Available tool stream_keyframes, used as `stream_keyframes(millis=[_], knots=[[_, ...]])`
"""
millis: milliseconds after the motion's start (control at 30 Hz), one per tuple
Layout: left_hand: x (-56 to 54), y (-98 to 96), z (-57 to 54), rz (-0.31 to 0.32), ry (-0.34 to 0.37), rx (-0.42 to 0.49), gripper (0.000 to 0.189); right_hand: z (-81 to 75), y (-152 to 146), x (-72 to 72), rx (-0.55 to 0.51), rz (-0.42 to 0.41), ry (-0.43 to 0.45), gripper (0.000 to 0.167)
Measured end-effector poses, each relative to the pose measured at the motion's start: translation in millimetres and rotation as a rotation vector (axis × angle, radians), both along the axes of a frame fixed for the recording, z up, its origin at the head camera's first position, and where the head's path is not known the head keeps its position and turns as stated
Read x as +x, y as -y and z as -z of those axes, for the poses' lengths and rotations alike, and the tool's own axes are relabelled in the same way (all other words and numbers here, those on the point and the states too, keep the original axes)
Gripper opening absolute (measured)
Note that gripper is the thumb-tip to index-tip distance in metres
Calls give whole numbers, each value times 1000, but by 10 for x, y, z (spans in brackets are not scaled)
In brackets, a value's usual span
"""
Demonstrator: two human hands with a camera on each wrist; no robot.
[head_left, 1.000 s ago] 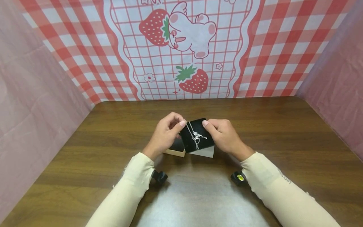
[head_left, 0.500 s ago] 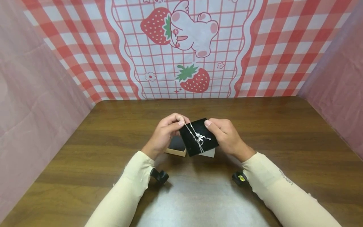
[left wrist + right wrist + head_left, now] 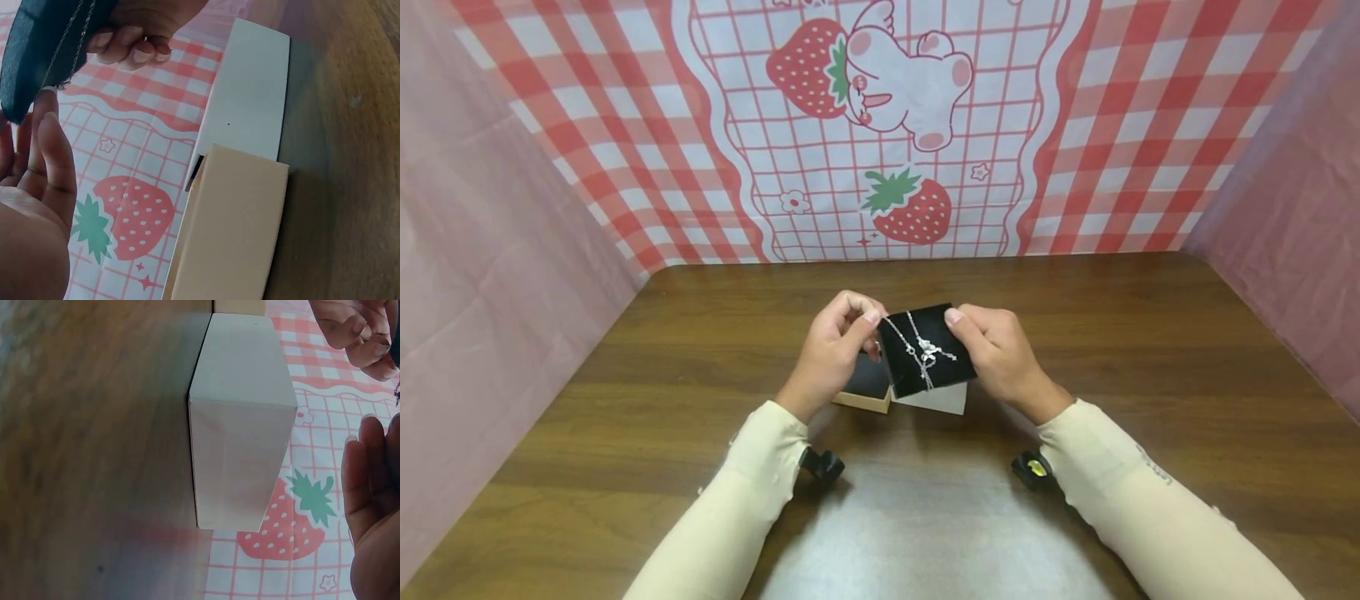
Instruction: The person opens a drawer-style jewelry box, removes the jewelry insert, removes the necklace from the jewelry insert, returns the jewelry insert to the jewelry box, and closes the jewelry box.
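Observation:
My right hand (image 3: 1003,350) grips the right side of a square black pad (image 3: 901,371), thumb on its top face and fingers beneath. A silver necklace (image 3: 927,350) lies across the pad, its chain and small pendant showing on the black. At the pad's upper left corner my left hand (image 3: 829,346) pinches the necklace chain between thumb and fingers. The left wrist view shows two chain strands on the pad's underside (image 3: 37,44), leading to the left fingertips. Held over the boxes, the pad is raised off the table.
Below the pad, a tan-sided box piece (image 3: 863,403) with a black inside sits on the wooden table (image 3: 700,350). Beside it on the right stands a white box piece (image 3: 244,462), partly covered by the pad. A red checked cloth with strawberries (image 3: 913,212) hangs behind.
The pad first dips toward me, then comes back up and slightly away, uncovering more of the white box piece. Both hands keep hold; the left has shifted slightly left and up.

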State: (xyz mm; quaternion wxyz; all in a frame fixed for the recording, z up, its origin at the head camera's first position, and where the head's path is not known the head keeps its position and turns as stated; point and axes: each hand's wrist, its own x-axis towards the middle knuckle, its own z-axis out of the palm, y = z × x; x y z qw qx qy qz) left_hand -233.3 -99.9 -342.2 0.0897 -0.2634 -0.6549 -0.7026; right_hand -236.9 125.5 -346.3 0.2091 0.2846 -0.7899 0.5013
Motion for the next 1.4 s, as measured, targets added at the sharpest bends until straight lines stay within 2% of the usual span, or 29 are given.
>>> stream_keyframes(millis=[300, 433, 667, 800, 900, 967, 1033, 1100, 1233, 1300, 1400], knots=[[12, -77, 3, -94, -128, 1, 8, 5, 25, 7, -37, 46, -45, 43], [12, -91, 12, -159, -194, -9, 6, 10, 23, 4, -48, 56, -65, 43], [20, -97, 29, -399, -427, -154, 6, 10, 22, 3, -50, 79, -75, 43], [18, -97, 35, -512, -570, -222, 6, 6, 28, 6, -52, 85, -73, 44], [13, -102, 41, -570, -659, -253, 6, 3, 31, 10, -58, 87, -68, 44], [4, -105, 51, -593, -694, -266, 7, 6, 32, 11, -61, 87, -66, 44], [-1, -101, 57, -595, -701, -274, 7, 10, 31, 13, -68, 80, -59, 43], [-13, -87, 66, -559, -669, -271, 8, 18, 29, 10, -75, 70, -47, 43], [-36, -45, 75, -407, -547, -254, 10, 24, 19, 7, -84, 52, -14, 42], [-47, -27, 73, -351, -513, -258, 17, 26, 13, 6, -83, 46, -5, 41], [-62, -11, 67, -337, -531, -290, 21, 24, 6, 9, -81, 39, 5, 40]])
